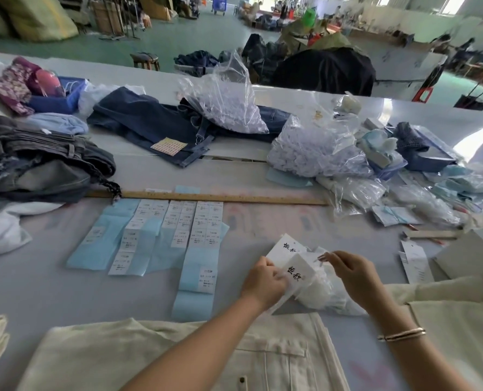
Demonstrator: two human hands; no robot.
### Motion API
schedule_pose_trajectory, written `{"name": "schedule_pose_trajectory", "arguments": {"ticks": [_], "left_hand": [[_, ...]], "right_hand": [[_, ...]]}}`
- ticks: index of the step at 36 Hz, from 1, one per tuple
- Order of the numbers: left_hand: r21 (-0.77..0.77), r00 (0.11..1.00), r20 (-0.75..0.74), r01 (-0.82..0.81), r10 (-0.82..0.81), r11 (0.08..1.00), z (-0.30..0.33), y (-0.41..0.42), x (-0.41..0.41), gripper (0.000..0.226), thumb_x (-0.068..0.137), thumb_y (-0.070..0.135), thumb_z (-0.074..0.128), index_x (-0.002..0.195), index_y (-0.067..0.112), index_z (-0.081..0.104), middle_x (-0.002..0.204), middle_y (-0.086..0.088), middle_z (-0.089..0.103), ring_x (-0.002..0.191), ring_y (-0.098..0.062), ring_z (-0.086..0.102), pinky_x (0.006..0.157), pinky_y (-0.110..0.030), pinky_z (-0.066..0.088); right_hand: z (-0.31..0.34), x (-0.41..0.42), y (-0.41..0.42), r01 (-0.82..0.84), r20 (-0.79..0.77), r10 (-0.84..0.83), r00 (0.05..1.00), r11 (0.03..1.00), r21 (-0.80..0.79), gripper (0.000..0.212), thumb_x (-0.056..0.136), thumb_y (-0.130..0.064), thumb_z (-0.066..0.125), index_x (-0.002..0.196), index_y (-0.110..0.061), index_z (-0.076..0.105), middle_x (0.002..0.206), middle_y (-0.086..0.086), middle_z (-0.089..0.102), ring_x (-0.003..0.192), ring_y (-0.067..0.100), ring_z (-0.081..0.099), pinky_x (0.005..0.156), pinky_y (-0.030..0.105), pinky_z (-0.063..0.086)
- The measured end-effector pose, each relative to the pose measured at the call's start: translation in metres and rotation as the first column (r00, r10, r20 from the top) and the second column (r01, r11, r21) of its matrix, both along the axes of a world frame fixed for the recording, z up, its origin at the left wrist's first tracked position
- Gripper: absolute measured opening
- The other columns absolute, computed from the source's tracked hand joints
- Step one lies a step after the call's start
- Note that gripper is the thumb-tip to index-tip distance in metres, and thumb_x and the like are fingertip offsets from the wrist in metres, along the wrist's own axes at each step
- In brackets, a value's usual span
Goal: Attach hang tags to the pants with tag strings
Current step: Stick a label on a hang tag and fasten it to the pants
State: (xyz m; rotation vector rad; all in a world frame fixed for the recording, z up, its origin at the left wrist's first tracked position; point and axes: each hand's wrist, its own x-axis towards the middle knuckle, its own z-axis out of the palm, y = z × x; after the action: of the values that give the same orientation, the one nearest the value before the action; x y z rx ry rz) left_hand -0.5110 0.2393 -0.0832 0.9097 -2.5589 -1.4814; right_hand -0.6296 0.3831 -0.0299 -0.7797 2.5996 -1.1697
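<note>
Dark denim pile (37, 165): lying at the left edge of the frame, on the desk (37, 283).
Navy jeans (150, 122): spreading across the upper middle of the frame, with a small sheet of stickers (169, 146) sitting on one leg.
Wooden ruler (220, 198): lying crosswise through the middle of the frame, just above the label strips.
Label strips (161, 235): white printed size labels on pale blue backing, lying in rows at centre left, below the ruler.
Cream pants (178, 354): lying flat along the bottom of the frame, under both forearms, a pocket flap and a small button showing.
Left hand (265, 283): lower centre of the frame, its grip pinching the lower edge of the hang tags.
Hang tags (294, 263): two white cards with black characters, overlapping, being held just above the cream pants, tilted.
Right hand (353, 275): right of the tags, its grip pinching something thin and pale at the tags' upper corner; whether it is a tag string, cannot tell.
Clear bag (322, 294): lying crumpled beneath and between the hands, holding white contents.
Bracelet (402, 333): sitting on the right wrist.
Plastic bags (313, 148): heaping at the centre right and right of the frame, full of white pieces.
</note>
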Motion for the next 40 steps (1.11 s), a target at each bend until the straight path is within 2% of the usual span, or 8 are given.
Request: {"name": "schedule_pose_trajectory", "arguments": {"ticks": [4, 11, 15, 19, 24, 34, 37, 40], "left_hand": [[0.294, 0.996, -0.09, 0.037, -0.011, 0.955, 0.015, -0.019, 0.041, 0.017, 0.089, 0.026, 0.062, 0.092, 0.012, 0.071, 0.09, -0.001, 0.069, 0.081, -0.015, 0.06, 0.068, -0.023, 0.044], [0.647, 0.963, -0.217, 0.021, 0.158, 0.762, 0.048, -0.038, 0.122, 0.026, 0.077, 0.04, 0.068, 0.084, 0.015, 0.071, 0.079, 0.0, 0.072, 0.071, -0.013, 0.064, 0.067, -0.025, 0.049], [0.625, 0.939, -0.274, 0.009, 0.208, 0.78, 0.058, -0.04, 0.162, 0.023, 0.083, 0.031, 0.069, 0.1, 0.016, 0.07, 0.094, -0.002, 0.074, 0.079, -0.011, 0.067, 0.067, -0.019, 0.05], [0.553, 0.926, -0.265, -0.08, 0.267, 0.829, 0.064, -0.037, 0.189, 0.044, 0.077, 0.051, 0.072, 0.085, 0.009, 0.071, 0.073, 0.001, 0.069, 0.064, -0.008, 0.06, 0.058, -0.014, 0.045], [0.467, 0.911, -0.31, -0.102, 0.271, 0.878, 0.069, -0.034, 0.214, 0.057, 0.076, 0.059, 0.069, 0.086, 0.003, 0.07, 0.071, -0.002, 0.066, 0.064, -0.009, 0.056, 0.058, -0.019, 0.043], [0.421, 0.911, -0.32, -0.111, 0.262, 0.9, 0.076, -0.027, 0.237, 0.048, 0.078, 0.054, 0.067, 0.086, 0.006, 0.072, 0.076, -0.007, 0.072, 0.064, -0.01, 0.062, 0.058, -0.02, 0.046], [0.419, 0.909, -0.326, -0.106, 0.259, 0.902, 0.076, -0.023, 0.239, 0.044, 0.077, 0.053, 0.067, 0.083, 0.01, 0.072, 0.074, -0.002, 0.072, 0.063, -0.007, 0.063, 0.057, -0.018, 0.047], [0.395, 0.904, -0.332, -0.126, 0.269, 0.91, 0.076, -0.022, 0.239, 0.044, 0.076, 0.054, 0.065, 0.08, 0.011, 0.071, 0.072, -0.001, 0.072, 0.061, -0.007, 0.062, 0.056, -0.018, 0.047]], "right_hand": [[0.014, 0.029, -0.009, 0.026, 0.32, 0.08, 0.944, 0.95, -0.311, 0.028, 0.094, -0.005, 0.054, 0.073, -0.011, 0.071, 0.044, -0.007, 0.035, 0.041, 0.005, 0.027, 0.04, 0.014, 0.02], [0.035, 0.098, -0.034, 0.02, 0.43, 0.181, 0.884, 0.906, -0.423, 0.026, 0.093, -0.003, 0.053, 0.071, -0.007, 0.068, 0.048, -0.002, 0.04, 0.042, 0.006, 0.033, 0.042, 0.013, 0.026], [0.036, 0.137, -0.045, 0.052, 0.509, 0.208, 0.835, 0.892, -0.449, 0.026, 0.091, -0.004, 0.054, 0.068, -0.009, 0.063, 0.053, -0.002, 0.038, 0.05, 0.009, 0.032, 0.048, 0.017, 0.026], [0.035, 0.181, -0.053, 0.011, 0.585, 0.311, 0.749, 0.877, -0.48, 0.015, 0.085, -0.017, 0.06, 0.072, -0.008, 0.061, 0.053, -0.003, 0.03, 0.052, 0.01, 0.024, 0.055, 0.025, 0.022], [0.04, 0.221, -0.058, 0.039, 0.657, 0.421, 0.625, 0.825, -0.564, 0.023, 0.071, -0.024, 0.064, 0.079, -0.003, 0.062, 0.053, 0.0, 0.029, 0.049, 0.009, 0.023, 0.046, 0.019, 0.02], [0.045, 0.249, -0.056, 0.071, 0.696, 0.441, 0.566, 0.816, -0.574, 0.021, 0.072, -0.026, 0.064, 0.079, -0.006, 0.067, 0.075, 0.019, 0.034, 0.063, 0.021, 0.028, 0.058, 0.029, 0.029], [0.046, 0.251, -0.054, 0.06, 0.714, 0.437, 0.547, 0.83, -0.554, 0.019, 0.07, -0.031, 0.066, 0.075, -0.013, 0.072, 0.067, 0.011, 0.043, 0.062, 0.014, 0.039, 0.059, 0.024, 0.037], [0.046, 0.253, -0.052, 0.122, 0.745, 0.459, 0.483, 0.808, -0.577, 0.018, 0.075, -0.029, 0.065, 0.078, -0.012, 0.072, 0.058, 0.001, 0.032, 0.056, 0.011, 0.027, 0.056, 0.021, 0.034]]}}
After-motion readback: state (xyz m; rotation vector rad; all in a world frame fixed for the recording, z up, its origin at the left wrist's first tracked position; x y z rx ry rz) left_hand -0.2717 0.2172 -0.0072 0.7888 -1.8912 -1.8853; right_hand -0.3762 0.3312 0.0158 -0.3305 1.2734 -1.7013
